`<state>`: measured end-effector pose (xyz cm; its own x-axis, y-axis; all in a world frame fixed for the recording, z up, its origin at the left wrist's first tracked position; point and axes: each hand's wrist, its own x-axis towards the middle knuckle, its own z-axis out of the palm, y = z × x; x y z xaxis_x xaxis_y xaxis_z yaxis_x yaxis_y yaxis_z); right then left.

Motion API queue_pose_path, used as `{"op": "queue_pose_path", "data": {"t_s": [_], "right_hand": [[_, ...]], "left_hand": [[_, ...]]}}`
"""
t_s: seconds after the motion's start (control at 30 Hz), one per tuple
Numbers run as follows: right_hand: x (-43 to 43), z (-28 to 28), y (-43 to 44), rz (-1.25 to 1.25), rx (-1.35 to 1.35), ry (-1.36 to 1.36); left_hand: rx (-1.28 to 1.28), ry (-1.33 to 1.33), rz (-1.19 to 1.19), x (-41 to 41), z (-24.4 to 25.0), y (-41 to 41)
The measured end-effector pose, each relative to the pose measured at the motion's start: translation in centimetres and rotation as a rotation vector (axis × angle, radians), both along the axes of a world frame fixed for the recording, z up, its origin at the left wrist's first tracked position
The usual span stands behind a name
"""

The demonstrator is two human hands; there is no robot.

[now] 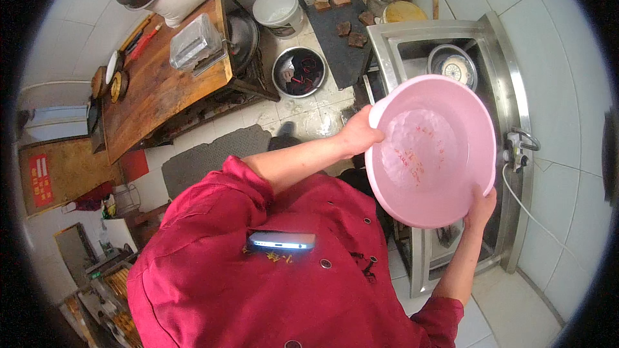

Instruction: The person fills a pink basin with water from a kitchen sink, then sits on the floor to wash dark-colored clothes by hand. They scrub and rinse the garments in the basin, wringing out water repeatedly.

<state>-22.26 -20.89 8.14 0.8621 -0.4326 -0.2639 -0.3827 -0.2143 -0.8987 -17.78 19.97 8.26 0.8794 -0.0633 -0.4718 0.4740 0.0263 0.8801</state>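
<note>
A large pink plastic basin (430, 203) is held tilted over the stainless steel sink (423, 261), with its inside facing up toward me. Its bottom bears red printed marks, and a little water seems to lie in it. On the upper left of the rim is my left hand (360, 130), thumb inside the edge. My right hand (481, 208) grips the lower right of the rim, its fingers partly hidden by the basin wall. Beyond the basin, a metal bowl (437, 50) sits in the sink with a round patterned object inside.
A faucet (517, 150) stands at the sink's right edge. On the wet floor are a metal bowl of dark liquid (298, 71), a white bucket (278, 12) and a dark board (333, 38) with several brick pieces. A wooden table (159, 82) stands at left.
</note>
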Motion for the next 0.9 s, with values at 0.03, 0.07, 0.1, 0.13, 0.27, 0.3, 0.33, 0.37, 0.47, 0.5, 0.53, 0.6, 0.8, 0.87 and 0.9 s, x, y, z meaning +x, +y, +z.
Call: {"op": "queue_pose_path", "data": {"t_s": [0.03, 0.07, 0.1, 0.13, 0.27, 0.3, 0.33, 0.37, 0.47, 0.5, 0.53, 0.6, 0.8, 0.87, 0.9], "right_hand": [[-0.1, 0.7, 2.1, -0.006, -0.025, 0.002], [0.1, 1.8, 4.2, 0.017, -0.072, 0.021], [0.2, 3.1, 6.5, 0.03, -0.12, 0.044], [-0.2, 3.9, 8.9, 0.034, -0.176, 0.067], [-1.9, 3.7, 17.3, -0.048, -0.069, 0.04], [-2.4, 4.2, 20.0, -0.068, -0.043, 0.057], [-2.7, 4.4, 22.6, -0.08, 0.0, 0.064], [-3.5, 3.2, 25.0, -0.092, 0.002, 0.096], [-6.0, 0.3, 30.2, -0.194, 0.007, 0.149], [-6.7, -0.6, 34.3, -0.261, 0.036, 0.153], [-7.4, -2.0, 36.9, -0.261, 0.103, 0.178], [-10.2, -6.4, 41.3, -0.312, 0.151, 0.221], [-13.0, -15.8, 51.3, -0.361, 0.3, 0.211], [-15.0, -19.9, 53.1, -0.388, 0.359, 0.152], [-15.6, -21.9, 53.8, -0.413, 0.382, 0.147]], "left_hand": [[-0.009, -0.011, 0.006, -0.6, -0.2, 1.7], [-0.03, -0.032, 0.02, -1.0, -0.6, 3.6], [-0.019, -0.037, 0.01, -1.4, -0.1, 5.6], [-0.016, -0.043, -0.008, -1.5, 1.0, 8.0], [-0.017, -0.118, -0.142, -1.4, 0.8, 17.1], [0.008, -0.106, -0.199, -1.6, 1.2, 19.7], [-0.013, -0.216, -0.204, -2.0, -0.4, 21.7], [0.039, -0.208, -0.251, -2.4, -1.5, 24.2], [0.277, -0.041, -0.383, -2.1, 0.9, 29.6], [0.238, -0.145, -0.452, -2.0, 1.7, 32.3], [0.079, -0.232, -0.378, -2.5, 0.5, 34.5], [-0.02, -0.122, -0.382, -2.9, 0.4, 38.4], [0.106, 0.133, -0.124, -6.6, -11.4, 46.1], [0.084, 0.225, -0.099, -7.8, -14.6, 47.4], [0.062, 0.245, -0.082, -8.2, -17.2, 48.1]]}}
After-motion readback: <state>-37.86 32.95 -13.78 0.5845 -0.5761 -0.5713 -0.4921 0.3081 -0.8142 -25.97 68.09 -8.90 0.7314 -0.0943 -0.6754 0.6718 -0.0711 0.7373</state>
